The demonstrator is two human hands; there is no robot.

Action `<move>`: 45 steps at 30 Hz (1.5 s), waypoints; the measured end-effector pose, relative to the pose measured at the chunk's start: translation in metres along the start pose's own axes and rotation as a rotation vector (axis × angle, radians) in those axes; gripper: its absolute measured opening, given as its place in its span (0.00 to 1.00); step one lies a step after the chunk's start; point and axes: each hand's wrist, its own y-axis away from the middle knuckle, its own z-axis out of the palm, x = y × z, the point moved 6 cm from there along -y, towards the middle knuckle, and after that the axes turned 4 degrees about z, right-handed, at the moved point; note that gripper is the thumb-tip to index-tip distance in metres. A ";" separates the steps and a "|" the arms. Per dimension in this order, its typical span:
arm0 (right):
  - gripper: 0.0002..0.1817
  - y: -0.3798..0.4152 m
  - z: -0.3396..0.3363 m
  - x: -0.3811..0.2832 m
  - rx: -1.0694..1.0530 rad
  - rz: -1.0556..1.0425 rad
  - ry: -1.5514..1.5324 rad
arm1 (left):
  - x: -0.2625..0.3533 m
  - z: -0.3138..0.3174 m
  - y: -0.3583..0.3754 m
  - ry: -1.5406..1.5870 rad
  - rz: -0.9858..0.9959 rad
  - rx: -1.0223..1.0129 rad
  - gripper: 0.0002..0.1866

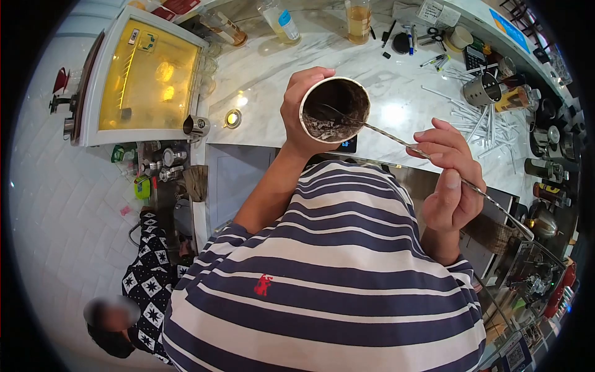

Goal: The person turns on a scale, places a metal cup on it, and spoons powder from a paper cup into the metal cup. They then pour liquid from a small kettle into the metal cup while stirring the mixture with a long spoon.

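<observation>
Polished metal and pale paper are set against a glossy, marble-patterned countertop (248,80).
The bar spoon (387,135) is finished in bright, twisted metal; the cup (341,96), apparently made of paper, is smooth at its pale rim and coated inside with dark, rough residue. Lamplight is mirrored in the countertop's smooth, veined surface. The canister (482,92) is formed of pierced metal, and the pitcher (196,126) is given a shiny metal finish. Matt cloth is seen in the striped shirt (334,279). Smooth white straws (492,124) are shown, their material not to be told.
</observation>
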 end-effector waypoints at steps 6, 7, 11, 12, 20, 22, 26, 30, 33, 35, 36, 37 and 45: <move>0.10 0.001 0.002 0.002 -0.024 -0.001 0.012 | -0.003 -0.002 0.000 0.019 0.030 0.026 0.45; 0.11 0.001 0.003 0.002 -0.032 -0.003 0.009 | -0.003 -0.002 0.001 0.020 0.040 0.024 0.46; 0.11 0.001 0.003 0.001 -0.046 0.003 -0.024 | -0.004 0.000 0.005 0.017 0.064 0.006 0.49; 0.11 0.001 0.003 0.001 -0.045 0.008 -0.038 | -0.004 0.000 0.006 0.015 0.066 0.000 0.50; 0.13 0.007 0.002 0.010 0.020 0.089 -0.106 | -0.005 0.003 0.008 0.048 0.041 -0.004 0.48; 0.14 0.008 0.001 0.014 0.049 0.138 -0.126 | -0.006 0.003 0.009 0.025 0.015 -0.023 0.48; 0.14 0.013 0.002 0.038 0.118 0.346 -0.160 | -0.016 -0.008 0.011 0.037 -0.165 -0.077 0.45; 0.15 0.024 0.020 0.077 0.221 0.646 -0.453 | -0.035 -0.023 0.012 0.001 -0.331 -0.281 0.44; 0.16 0.033 0.027 0.094 0.252 0.727 -0.517 | -0.039 -0.030 0.018 -0.086 -0.378 -0.377 0.43; 0.16 0.037 0.027 0.101 0.271 0.773 -0.539 | -0.043 -0.033 0.027 -0.081 -0.436 -0.377 0.43; 0.16 0.039 0.027 0.103 0.279 0.779 -0.550 | -0.045 -0.035 0.032 -0.077 -0.464 -0.377 0.42; 0.16 0.040 0.026 0.105 0.288 0.785 -0.561 | -0.045 -0.036 0.036 -0.066 -0.478 -0.359 0.42; 0.14 0.043 -0.001 0.112 0.394 0.738 -0.471 | -0.064 -0.056 0.071 -0.054 -0.629 -0.221 0.39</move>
